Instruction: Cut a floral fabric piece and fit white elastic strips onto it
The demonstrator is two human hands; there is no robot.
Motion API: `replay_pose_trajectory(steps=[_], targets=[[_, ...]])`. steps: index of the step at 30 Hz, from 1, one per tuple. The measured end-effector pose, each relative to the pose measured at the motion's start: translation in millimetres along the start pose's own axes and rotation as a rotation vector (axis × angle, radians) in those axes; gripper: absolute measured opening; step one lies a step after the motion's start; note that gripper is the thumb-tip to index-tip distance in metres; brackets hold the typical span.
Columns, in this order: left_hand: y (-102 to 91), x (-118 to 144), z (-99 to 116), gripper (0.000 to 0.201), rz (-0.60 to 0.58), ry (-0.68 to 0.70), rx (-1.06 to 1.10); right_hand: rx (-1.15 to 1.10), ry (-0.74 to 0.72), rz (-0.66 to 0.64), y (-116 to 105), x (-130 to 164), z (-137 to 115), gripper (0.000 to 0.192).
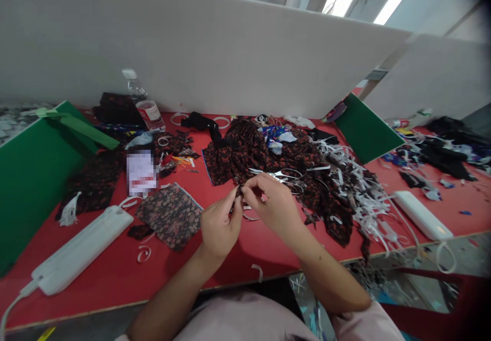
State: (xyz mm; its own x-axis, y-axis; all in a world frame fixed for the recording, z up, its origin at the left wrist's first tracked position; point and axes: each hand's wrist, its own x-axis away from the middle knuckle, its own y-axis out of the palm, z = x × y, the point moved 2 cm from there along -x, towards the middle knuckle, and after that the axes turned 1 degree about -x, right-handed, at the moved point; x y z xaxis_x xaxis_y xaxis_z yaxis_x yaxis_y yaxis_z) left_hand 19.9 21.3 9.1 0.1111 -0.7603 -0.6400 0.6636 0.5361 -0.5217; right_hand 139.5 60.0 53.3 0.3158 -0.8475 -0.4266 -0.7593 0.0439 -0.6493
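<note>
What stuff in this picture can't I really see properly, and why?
In the head view:
Small dark piece: mostly hidden by the left hand and right hand.
Pale paper: its writing is blurred into blocks.
White cord: its far end is cut off at the lower left edge.
Floor scraps: too small and blurred to name.

Head view facing forward, down over table [115,274]

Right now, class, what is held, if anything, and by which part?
The left hand and right hand pinch a small dark piece; they hide most, so which part cannot be told.
</note>
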Motion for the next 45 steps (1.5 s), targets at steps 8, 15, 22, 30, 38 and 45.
replay_pose_trajectory(steps=[8,15,22,30,38,45], targets=[[-0.6,-2,-2,0.029,-0.106,-0.213,0.087,-0.033,-0.031,0.010,-4,2,1,0.010],[-5.1,-14,-2,0.025,-0.513,-0.261,0.185,-0.138,-0.094,-0.130,-11,7,12,0.010],[-7.8,-22,-6,0.026,-0.802,-0.154,0.127,0.014,-0.124,-0.165,-10,19,21,0.008],[-12.0,-28,-3,0.027,-0.853,-0.022,0.152,0.034,-0.140,-0.065,2,36,25,0.013],[-1.8,-19,-11,0.053,-0.607,-0.533,0.878,-0.227,0.200,0.138,-12,29,32,0.024],[4.3,11,8,0.043,-0.664,-0.906,1.437,-0.388,0.269,0.115,-8,33,35,0.027]])
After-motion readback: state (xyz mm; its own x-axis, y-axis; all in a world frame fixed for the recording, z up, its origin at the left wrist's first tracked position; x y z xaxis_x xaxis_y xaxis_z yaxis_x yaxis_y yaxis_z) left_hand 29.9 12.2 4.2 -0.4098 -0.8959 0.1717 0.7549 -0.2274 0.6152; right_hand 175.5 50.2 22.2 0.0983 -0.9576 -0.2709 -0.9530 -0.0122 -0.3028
